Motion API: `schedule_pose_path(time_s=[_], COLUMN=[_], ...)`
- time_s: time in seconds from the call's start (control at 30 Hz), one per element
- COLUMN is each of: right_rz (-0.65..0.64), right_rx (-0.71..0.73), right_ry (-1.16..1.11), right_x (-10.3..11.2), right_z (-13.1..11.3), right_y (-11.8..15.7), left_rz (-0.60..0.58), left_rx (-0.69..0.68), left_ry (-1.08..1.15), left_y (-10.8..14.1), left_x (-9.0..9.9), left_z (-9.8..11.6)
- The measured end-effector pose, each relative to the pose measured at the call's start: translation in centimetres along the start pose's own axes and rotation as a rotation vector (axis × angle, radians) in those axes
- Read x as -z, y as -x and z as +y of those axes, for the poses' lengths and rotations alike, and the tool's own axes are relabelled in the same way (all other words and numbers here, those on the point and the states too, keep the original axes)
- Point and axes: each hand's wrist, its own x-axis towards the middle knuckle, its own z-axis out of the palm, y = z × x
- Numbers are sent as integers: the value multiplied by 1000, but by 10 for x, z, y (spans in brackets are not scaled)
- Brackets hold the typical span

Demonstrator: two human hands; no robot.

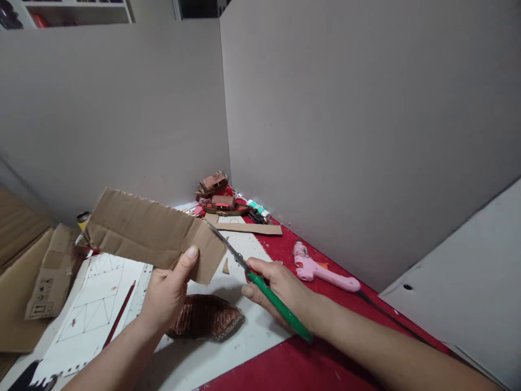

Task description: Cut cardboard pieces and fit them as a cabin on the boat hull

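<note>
My left hand grips a creased piece of corrugated cardboard by its lower edge, thumb on top. In my right hand is a pair of scissors with green handles. Their blades point up and left and lie at the cardboard's right edge; whether they are apart is hard to tell. Below the cardboard, a brown boat-shaped hull rests on a white sheet, partly hidden by my left hand. A small cardboard scrap lies near the blades.
A pink glue gun lies on the red tabletop at right, its cord trailing. At left are cardboard boxes, a paper with drawings and a dark red pencil. Small brown models and a cardboard strip lie behind.
</note>
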Motion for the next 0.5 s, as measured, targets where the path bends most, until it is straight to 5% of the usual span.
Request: schedule_pose_path(time_s=[0.33, 0.5], right_rz=[18, 60], right_rx=[-90, 1], right_ry=[-164, -94], right_x=[0, 7], right_z=[-6, -5], right_y=[0, -5], left_rz=[-85, -160], left_rx=[63, 159], left_ry=[35, 16], left_y=[0, 6], left_x=[2, -3], left_z=[1, 6])
